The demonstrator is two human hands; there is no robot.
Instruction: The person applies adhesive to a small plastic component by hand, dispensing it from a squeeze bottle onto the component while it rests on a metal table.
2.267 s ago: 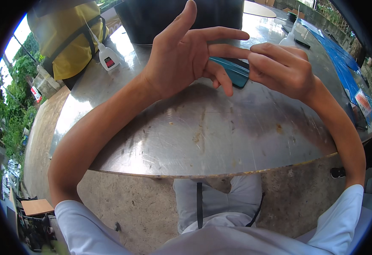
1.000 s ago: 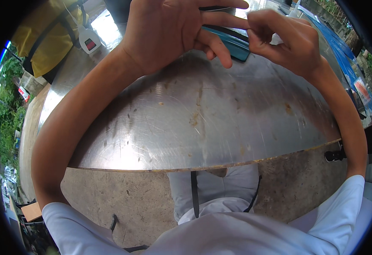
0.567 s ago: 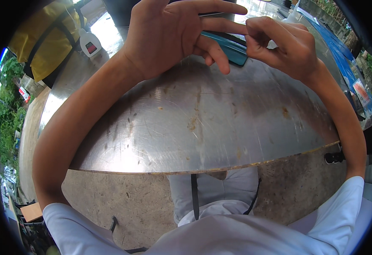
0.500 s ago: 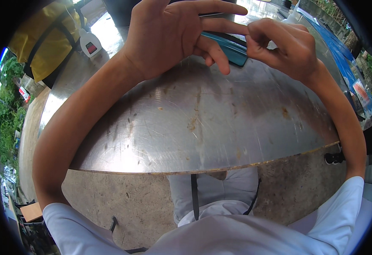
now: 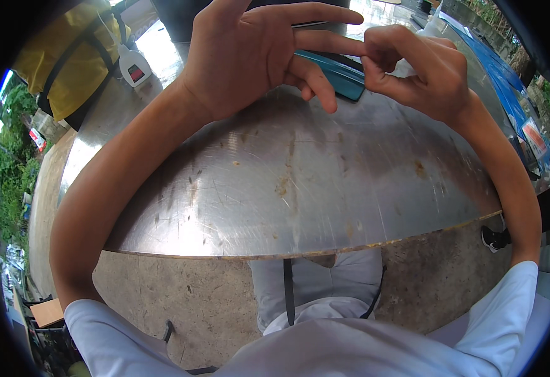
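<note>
My left hand [image 5: 243, 60] is held palm up over the metal table [image 5: 275, 182], its fingers spread apart. The thumb, index and middle fingers reach out, while the lower fingers curl down. My right hand [image 5: 416, 72] is closed, with thumb and index finger pinching the tip of my left middle finger. Whether anything small lies within that pinch cannot be made out. Behind and below the hands lies a long teal object with a dark top [image 5: 341, 78], partly hidden by my fingers.
A white squeeze bottle [image 5: 133, 66] stands at the far left near a yellow bag with black straps [image 5: 77, 69]. Blue plastic sheeting [image 5: 485, 60] runs along the far right. A dark object [image 5: 177, 19] is at the back. The table's curved-looking front edge [image 5: 287, 256] lies before my lap.
Both hands keep nearly the same pose. The fingertips shift only slightly, the pinch on the left middle finger staying in place.
</note>
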